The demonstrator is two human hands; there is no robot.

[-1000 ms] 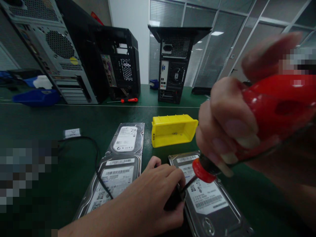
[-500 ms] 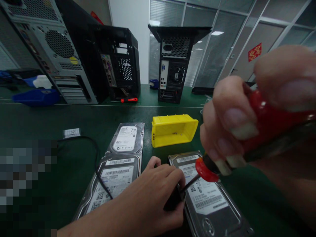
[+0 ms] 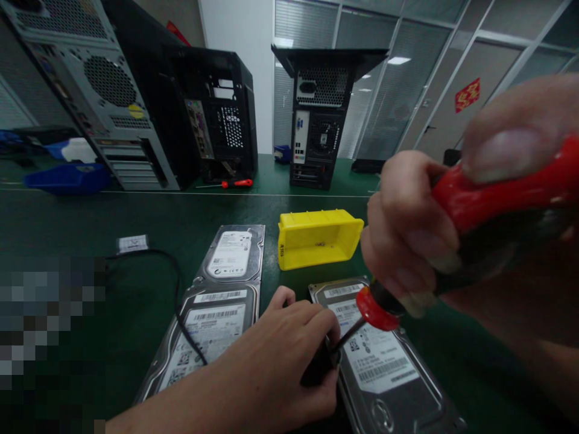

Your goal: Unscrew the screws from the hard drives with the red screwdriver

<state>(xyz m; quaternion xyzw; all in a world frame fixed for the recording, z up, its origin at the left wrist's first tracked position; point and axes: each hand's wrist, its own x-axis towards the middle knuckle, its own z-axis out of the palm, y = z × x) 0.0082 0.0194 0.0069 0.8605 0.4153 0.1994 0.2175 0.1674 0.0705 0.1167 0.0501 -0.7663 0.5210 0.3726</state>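
My left hand (image 3: 294, 346) is closed around a dark block-like part (image 3: 316, 364) with a silvery edge. Most of that part is hidden by the fingers, so I cannot tell its kind. Close to the camera, my right hand (image 3: 407, 223) grips a red and black screwdriver (image 3: 520, 196). Its thin shaft slants down to the left, and the tip meets the end of the dark part. Beneath the screwdriver lies a hard drive (image 3: 380, 361), label up. Left of my left hand lie a near hard drive (image 3: 212, 319) and a far hard drive (image 3: 230, 253).
A yellow bin (image 3: 320, 218) lies beyond my hands. Computer cases (image 3: 316, 120) line the back of the green table (image 3: 149, 217), with another red screwdriver (image 3: 237, 183) in front. A black cable (image 3: 174, 268) crosses the near drive. A blue bin (image 3: 67, 178) is at far left.
My right hand has shifted slightly left, and the screwdriver handle has turned in it, showing more red on top. The left hand, the dark part and the hard drives look unmoved.
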